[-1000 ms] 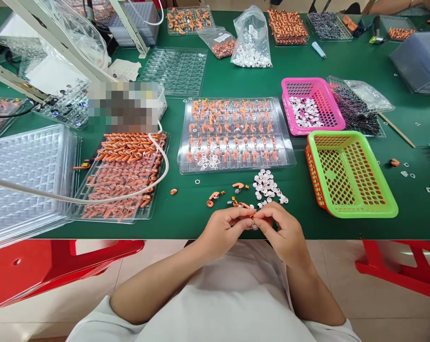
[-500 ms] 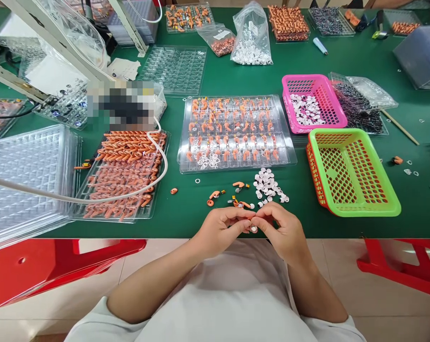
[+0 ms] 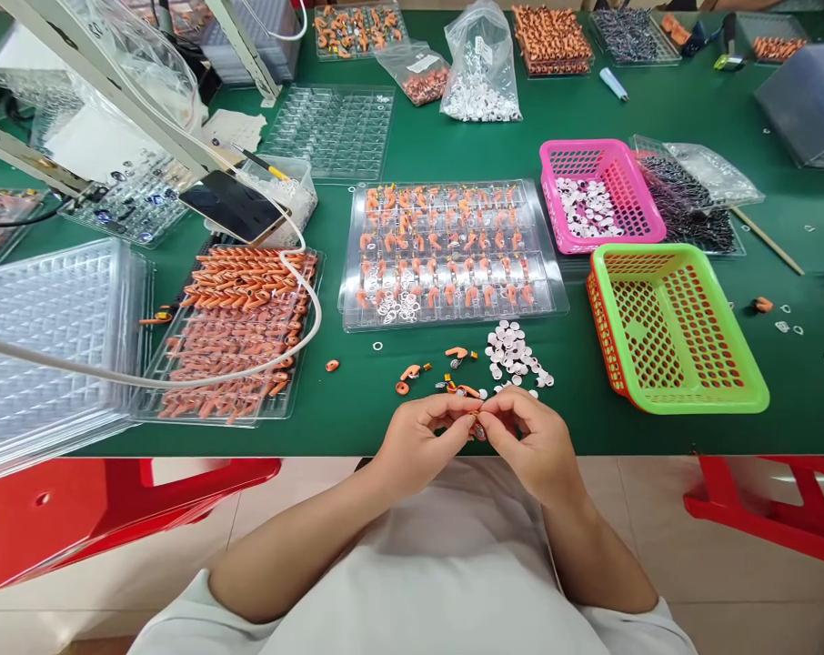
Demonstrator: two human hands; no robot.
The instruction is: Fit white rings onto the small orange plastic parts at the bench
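Observation:
Near the table's front edge, my left hand and my right hand meet fingertip to fingertip. Both pinch a small orange part with a round metallic piece on it; the fingers cover much of it. Just beyond lie several loose orange parts and a heap of white round pieces. A clear tray behind them holds rows of orange parts and, at its front left, a pile of white rings.
To the right stand a green basket and a pink basket. Orange parts fill a tray at the left, crossed by a white cable. A phone rests on a clear container. Bags lie at the back.
The held part has turned and shifted slightly left between my fingertips; its round white face now looks darker and metallic. My right hand has moved a little left.

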